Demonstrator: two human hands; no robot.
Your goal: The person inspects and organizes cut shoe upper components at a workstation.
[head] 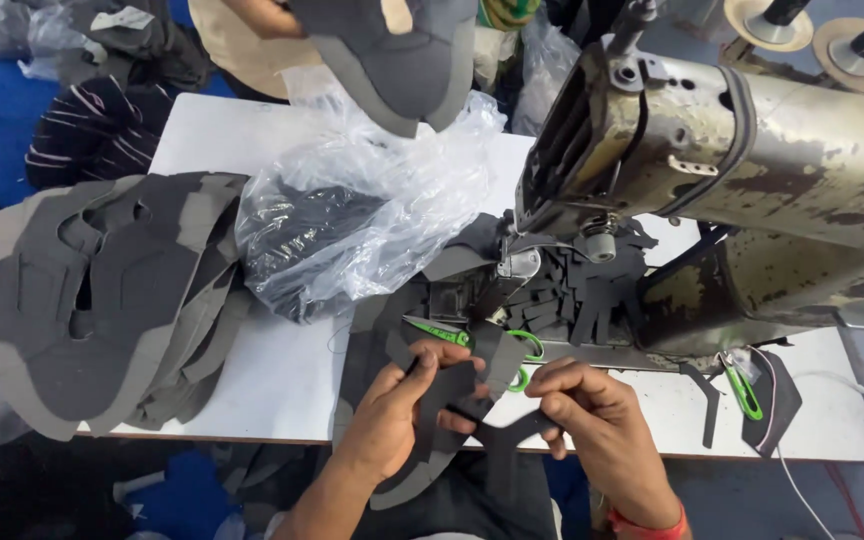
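Between my 2 hands, at the near edge of the white table (282, 385), a dark grey shoe-upper piece (452, 390) and a thin dark strip (507, 432). Left hand (392, 415): fingers curled shut, thumb and fingertips pinching the upper piece from its left side. Right hand (592, 415): fingers bunched, tips pressed together on the right end of the strip. Strip's long axis runs roughly left to right, dipping toward me at its middle, its left end lying over the upper piece by my left fingertips.

Just beyond my fingertips: green-handled scissors (472, 340), blades pointing left, beneath the head of the worn sewing machine (752, 170). Small dark cut pieces (562, 300) lie heaped under the needle area.

Further out, left of my left fingers: clear plastic bag (372, 200), crumpled, mouth toward the machine, dark pieces inside; count unclear. Far left: stack of grey uppers (102, 290), loose, overhanging the table edge.
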